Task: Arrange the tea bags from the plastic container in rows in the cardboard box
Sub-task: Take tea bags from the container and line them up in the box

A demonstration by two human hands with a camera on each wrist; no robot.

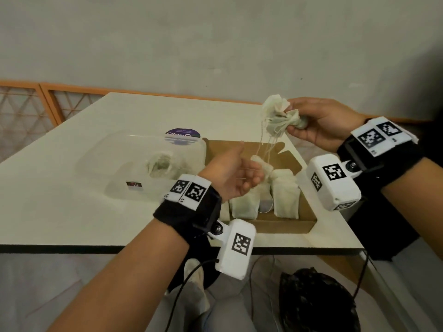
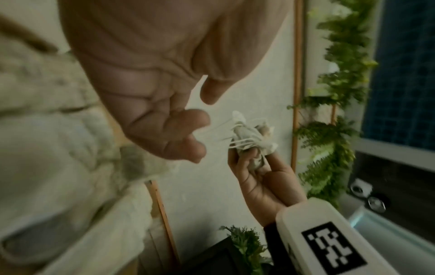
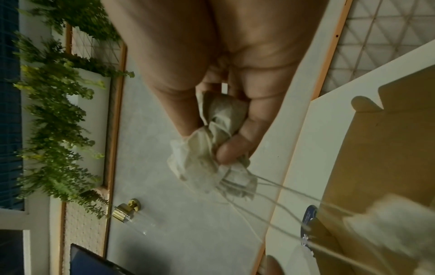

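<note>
Farthest left on the tabletop [image 1: 60, 188] sits the clear plastic container [image 1: 134, 164], with a few tea bags [image 1: 159, 165] showing dimly through its wall, so I judge the sorting is not finished. A round purple lid [image 1: 182, 136] lies just behind it.

Next comes my left hand [image 1: 233, 174], held above the near left part of the cardboard box [image 1: 285, 222]. Its palm faces up and its fingers [image 2: 186, 119] are loosely curled with a gap between thumb and fingertips. The strings seem to run past or through them, but I cannot tell whether I have one pinched. I keep it there, I think, to catch a string and draw one bag free of the tangle.

Under that hand the box stands open, touching the container's right side. Two bags [image 1: 286, 196] stand upright side by side along its near wall, with a third partly hidden at the left edge. That is the start of a row, and the back of the box is bare cardboard waiting for more.

To the right, raised above the box's far corner, my right hand [image 1: 321, 122] grips a crumpled bunch of tea bags [image 1: 279, 116], thumb and fingers closed firmly round it. I hold it high so the strings [image 1: 266, 147] hang down toward my left hand and the bags can be told apart. The strings look knotted together, so a hard tug could tear the thin paper.
</note>
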